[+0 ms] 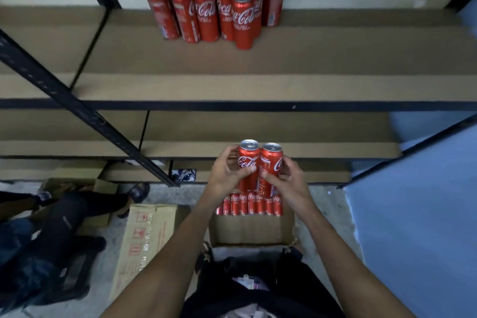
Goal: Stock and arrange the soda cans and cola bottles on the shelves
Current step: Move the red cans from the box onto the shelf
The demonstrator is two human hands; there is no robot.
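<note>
Two tall red cola cans are lifted side by side above an open carton. My left hand (pixel 227 175) grips the left can (pixel 248 157). My right hand (pixel 289 183) grips the right can (pixel 271 162). Below them, the cardboard carton (pixel 250 230) on the floor holds several more red cans (pixel 249 205). On the upper brown shelf (pixel 335 59) stands a block of several upright red cans (pixel 214 0), pushed towards the back wall.
A lower brown shelf (pixel 322 134) runs just beyond the held cans. A black slanted upright (pixel 85 111) crosses at left. A closed carton (pixel 144 242) lies on the floor at left, beside another person's legs (pixel 64 224). A blue wall (pixel 426 214) stands at right.
</note>
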